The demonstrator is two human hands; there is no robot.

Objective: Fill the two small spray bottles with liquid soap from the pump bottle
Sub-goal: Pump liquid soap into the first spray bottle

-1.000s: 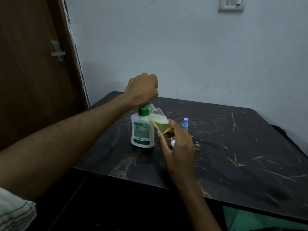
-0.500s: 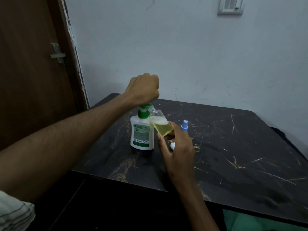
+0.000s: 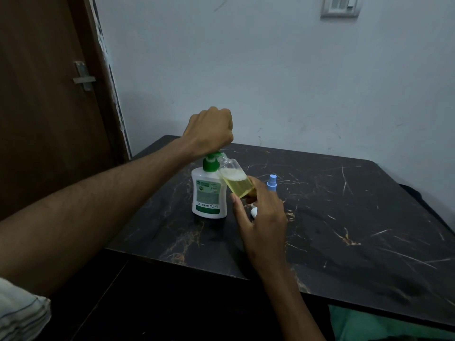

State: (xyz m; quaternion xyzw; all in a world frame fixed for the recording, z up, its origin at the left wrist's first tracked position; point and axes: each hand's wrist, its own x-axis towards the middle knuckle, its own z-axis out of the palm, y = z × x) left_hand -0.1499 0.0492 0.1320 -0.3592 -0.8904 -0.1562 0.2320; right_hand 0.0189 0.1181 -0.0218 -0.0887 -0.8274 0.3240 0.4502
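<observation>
A white pump bottle point(image 3: 208, 193) with a green pump head stands on the dark marble table point(image 3: 344, 217). My left hand point(image 3: 210, 130) is curled in a fist on top of the pump head, which it mostly hides. My right hand point(image 3: 259, 215) grips a small clear spray bottle point(image 3: 236, 179), tilted with its open neck up against the pump spout. That bottle is over half full of yellow soap with foam on top. A second spray bottle with a blue top point(image 3: 272, 182) stands just behind my right hand, mostly hidden. A small white cap point(image 3: 253, 212) lies under my right hand.
A brown door point(image 3: 49, 107) with a metal latch stands at the left, close to the table's corner. A pale wall runs behind the table. Something green point(image 3: 369, 326) shows below the table's front edge at the lower right.
Nothing has visibly changed: both hands, the pump bottle and the tilted spray bottle stay where they were; only the camera shifts slightly.
</observation>
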